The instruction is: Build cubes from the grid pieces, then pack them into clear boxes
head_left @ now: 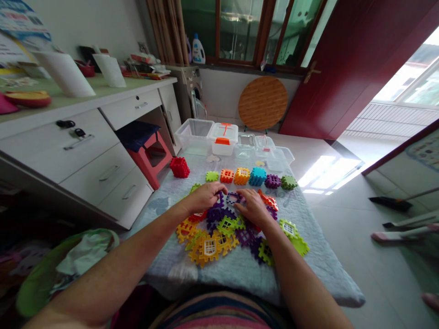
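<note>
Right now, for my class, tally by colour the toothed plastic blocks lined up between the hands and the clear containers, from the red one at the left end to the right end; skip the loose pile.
Red block: 1
Lime-green block: 1
Red-orange block: 1
Yellow-orange block: 1
Blue block: 1
Purple block: 1
Darker green block: 1
Total: 7

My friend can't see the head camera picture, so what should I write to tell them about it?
A person's left hand and right hand are at purple pieces in a pile of colourful notched plastic pieces on a cloth-covered table. Behind the pile is a row of blocky shapes, with clear plastic boxes farther back.
</note>
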`<move>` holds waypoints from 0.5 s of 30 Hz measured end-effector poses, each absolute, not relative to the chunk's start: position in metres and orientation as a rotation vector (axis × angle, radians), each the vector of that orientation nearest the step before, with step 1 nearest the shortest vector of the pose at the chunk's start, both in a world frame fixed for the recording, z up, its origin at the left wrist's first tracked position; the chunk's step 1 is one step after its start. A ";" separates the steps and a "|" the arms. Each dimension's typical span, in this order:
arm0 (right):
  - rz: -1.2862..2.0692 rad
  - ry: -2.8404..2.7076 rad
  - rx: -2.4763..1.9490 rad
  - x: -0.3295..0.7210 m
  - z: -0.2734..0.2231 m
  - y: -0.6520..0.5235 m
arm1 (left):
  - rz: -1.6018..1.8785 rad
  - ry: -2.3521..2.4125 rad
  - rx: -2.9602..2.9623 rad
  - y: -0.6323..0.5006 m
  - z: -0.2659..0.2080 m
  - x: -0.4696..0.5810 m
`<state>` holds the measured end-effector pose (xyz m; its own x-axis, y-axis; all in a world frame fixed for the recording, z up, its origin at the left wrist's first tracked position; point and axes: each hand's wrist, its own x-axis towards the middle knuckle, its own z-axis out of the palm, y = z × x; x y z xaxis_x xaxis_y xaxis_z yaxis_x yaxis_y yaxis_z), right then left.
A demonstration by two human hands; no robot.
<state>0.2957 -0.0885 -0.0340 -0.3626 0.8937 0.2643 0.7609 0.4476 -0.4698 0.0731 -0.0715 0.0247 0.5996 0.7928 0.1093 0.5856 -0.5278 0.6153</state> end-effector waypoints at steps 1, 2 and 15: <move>0.370 -2.210 -1.377 0.296 -0.034 -0.088 | 0.512 1.097 2.288 -0.067 0.024 0.078; 0.370 -2.200 -1.370 0.296 -0.034 -0.089 | 0.500 1.099 2.278 -0.063 0.022 0.084; 0.386 -2.147 -1.349 0.302 -0.036 -0.091 | 0.460 1.049 2.332 -0.037 -0.001 0.115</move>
<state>0.3017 -0.0909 -0.0364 -0.3294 0.8916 0.3108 0.7274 0.4495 -0.5185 0.1154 -0.0367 -0.0009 0.6391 0.7643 0.0863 0.5811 -0.5533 0.5969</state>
